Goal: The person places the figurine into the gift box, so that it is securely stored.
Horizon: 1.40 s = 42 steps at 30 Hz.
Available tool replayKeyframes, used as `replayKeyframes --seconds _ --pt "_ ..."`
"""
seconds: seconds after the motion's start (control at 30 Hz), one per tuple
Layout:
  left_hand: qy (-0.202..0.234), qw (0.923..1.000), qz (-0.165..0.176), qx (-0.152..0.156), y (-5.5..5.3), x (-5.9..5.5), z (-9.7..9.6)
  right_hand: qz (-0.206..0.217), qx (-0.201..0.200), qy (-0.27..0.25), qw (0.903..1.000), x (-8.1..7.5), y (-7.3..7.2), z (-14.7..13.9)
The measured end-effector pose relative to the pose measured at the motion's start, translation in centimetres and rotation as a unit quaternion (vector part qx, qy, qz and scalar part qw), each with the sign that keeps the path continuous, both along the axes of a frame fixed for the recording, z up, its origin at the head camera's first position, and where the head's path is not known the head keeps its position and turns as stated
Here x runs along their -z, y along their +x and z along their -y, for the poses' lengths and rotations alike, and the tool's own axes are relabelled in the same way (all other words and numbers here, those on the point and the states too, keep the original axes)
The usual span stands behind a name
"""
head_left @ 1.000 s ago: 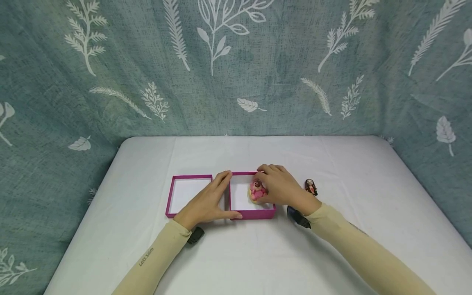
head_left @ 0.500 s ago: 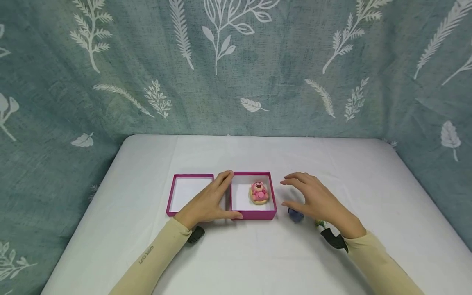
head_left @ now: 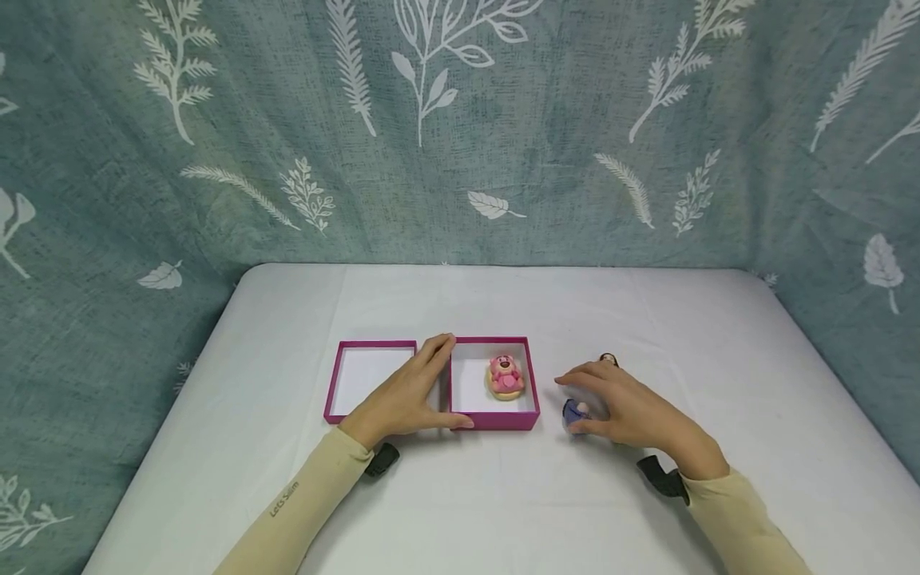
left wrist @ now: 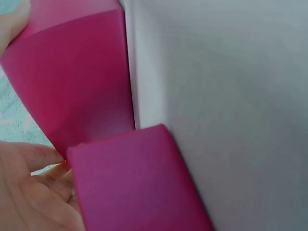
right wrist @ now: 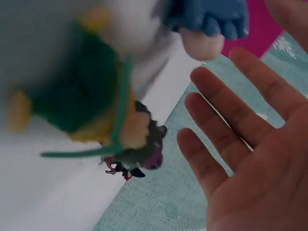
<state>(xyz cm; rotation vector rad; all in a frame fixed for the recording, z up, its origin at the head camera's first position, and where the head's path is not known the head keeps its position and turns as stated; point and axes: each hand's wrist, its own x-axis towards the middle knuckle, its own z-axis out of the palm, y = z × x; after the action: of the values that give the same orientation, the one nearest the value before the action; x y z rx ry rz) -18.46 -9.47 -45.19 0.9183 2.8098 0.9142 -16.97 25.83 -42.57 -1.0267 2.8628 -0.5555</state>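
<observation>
My left hand (head_left: 402,391) holds the magenta box (head_left: 503,420) by its left side, thumb along the front wall and fingertips at the back corner. In the left wrist view the thumb and fingers lie against the box wall (left wrist: 77,82). A pink bear figurine (head_left: 506,377) on a yellowish base sits inside the box, toward the right. My right hand (head_left: 632,407) is spread over a small blue figurine (head_left: 575,412), its thumb right beside it. The right wrist view shows the blue figurine's rounded toes (right wrist: 216,19) near my straight fingers.
The shallow magenta lid (head_left: 377,344) lies left of the box, partly behind my left hand. A dark-haired figurine (head_left: 608,359) stands beyond my right hand. Close to the right wrist camera is a blurred green-and-yellow figurine (right wrist: 77,86), with a grey one (right wrist: 144,149) behind it.
My right hand has let go of the bear figurine inside the box, moved out to the right, and lowered over the blue figurine. The left hand stays at the box.
</observation>
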Motion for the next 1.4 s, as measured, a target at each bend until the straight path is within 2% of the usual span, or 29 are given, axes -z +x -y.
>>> replayKeyframes --seconds 0.17,0.3,0.7,1.0,1.2,1.4 --pt "-0.002 1.0 -0.007 0.002 -0.1 0.1 0.0 -0.03 -0.028 0.014 0.999 0.8 0.1 0.1" --pt "-0.005 1.0 -0.001 -0.002 -0.1 0.2 0.0 -0.043 -0.032 0.031 0.9981 1.2 0.0 0.2" --pt "-0.002 0.9999 -0.015 0.007 0.0 0.2 -0.1 -0.021 -0.027 0.045 0.9984 1.1 0.3 -0.5" --pt "-0.003 1.0 -0.005 0.0 0.0 0.3 -0.1 -0.013 -0.013 0.059 0.9981 0.8 0.4 0.0" --pt "-0.001 1.0 0.003 -0.001 0.0 0.2 -0.1 -0.014 -0.014 0.057 0.9982 0.8 0.3 0.0" --pt "0.0 1.0 -0.008 0.003 0.0 0.2 -0.1 -0.027 -0.021 0.044 0.9984 0.7 0.3 0.0"
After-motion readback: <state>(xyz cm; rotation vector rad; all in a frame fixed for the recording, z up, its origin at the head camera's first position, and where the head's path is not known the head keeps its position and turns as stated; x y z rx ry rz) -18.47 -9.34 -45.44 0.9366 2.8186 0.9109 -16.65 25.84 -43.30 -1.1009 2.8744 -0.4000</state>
